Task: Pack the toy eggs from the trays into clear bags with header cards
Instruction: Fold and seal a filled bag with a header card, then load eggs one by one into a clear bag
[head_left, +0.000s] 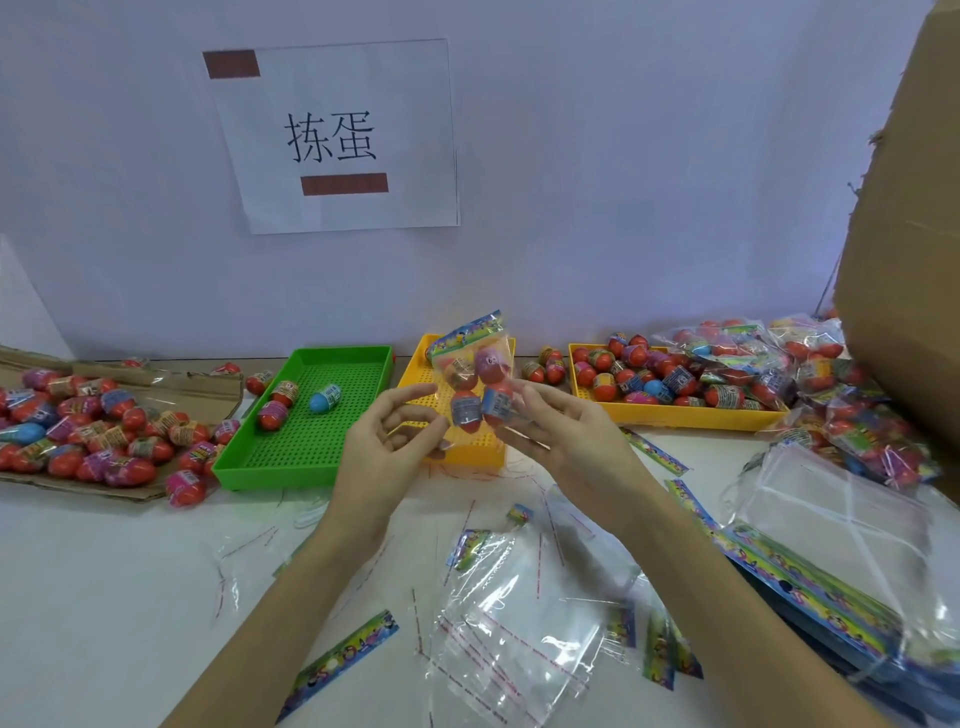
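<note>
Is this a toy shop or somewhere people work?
Probably a packing workbench, not a shop: a paper sign taped on the wall, sorting trays like the green tray, heaps of toy eggs, and finished bags piled right.

bright, even light | faint shadows | wide-angle bending at edges | slightly soft
</note>
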